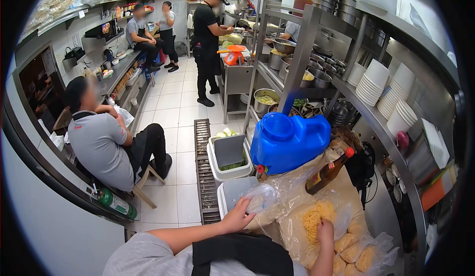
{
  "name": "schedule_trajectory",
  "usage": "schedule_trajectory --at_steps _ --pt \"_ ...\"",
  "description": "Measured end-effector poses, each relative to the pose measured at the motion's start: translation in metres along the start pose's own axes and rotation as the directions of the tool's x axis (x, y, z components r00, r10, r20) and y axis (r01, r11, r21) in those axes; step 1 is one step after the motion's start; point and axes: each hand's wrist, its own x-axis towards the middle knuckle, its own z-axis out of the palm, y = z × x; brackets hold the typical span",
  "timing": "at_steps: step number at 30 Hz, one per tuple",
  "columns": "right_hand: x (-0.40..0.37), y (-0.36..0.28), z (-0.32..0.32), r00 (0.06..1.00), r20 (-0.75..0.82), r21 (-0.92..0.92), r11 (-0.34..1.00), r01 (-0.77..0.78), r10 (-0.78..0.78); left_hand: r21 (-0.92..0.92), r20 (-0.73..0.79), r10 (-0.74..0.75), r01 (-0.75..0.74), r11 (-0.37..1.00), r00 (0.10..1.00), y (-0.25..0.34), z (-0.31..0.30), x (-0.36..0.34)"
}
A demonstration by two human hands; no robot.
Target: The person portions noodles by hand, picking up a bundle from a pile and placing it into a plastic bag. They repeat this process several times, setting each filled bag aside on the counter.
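A clear plastic container (261,199) is gripped by my left hand (238,216), above the edge of a worktop covered in brown paper and plastic. Over to the right, the fingers of my right hand (325,232) are closed at the edge of a pile of yellow noodles (316,219); whether they pinch any strands is too small to tell. Bagged noodle portions (366,258) lie beside my right forearm. Behind the noodles, a dark bottle with a red cap (329,172) leans to the right.
A big blue jug (292,145) stands behind the bottle. White bins (228,152) are left of it on the floor. One person (101,147) sits at the left; another (205,38) stands further back. Stacked white tubs (372,83) fill the right shelf.
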Motion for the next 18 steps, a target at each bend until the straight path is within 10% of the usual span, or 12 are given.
schedule_trajectory --at_steps 3,9,15,18 --pt "0.004 -0.008 -0.003 0.989 0.128 -0.05 0.997 -0.066 0.072 -0.018 0.013 -0.001 0.001 1.0 1.0 0.001 0.001 0.004" --pt "0.0 -0.043 -0.032 0.976 -0.103 0.146 0.974 -0.175 0.191 0.044 0.003 0.022 -0.022 0.999 1.0 -0.012 0.004 0.006" --pt "-0.006 -0.029 -0.012 0.991 -0.124 0.105 0.994 -0.028 0.041 -0.038 0.035 -0.007 0.009 0.999 0.999 0.005 -0.004 0.01" --pt "-0.011 -0.036 -0.023 0.953 -0.11 0.335 0.913 -0.232 0.282 -0.065 0.014 0.015 -0.014 0.998 1.0 -0.001 -0.001 0.006"
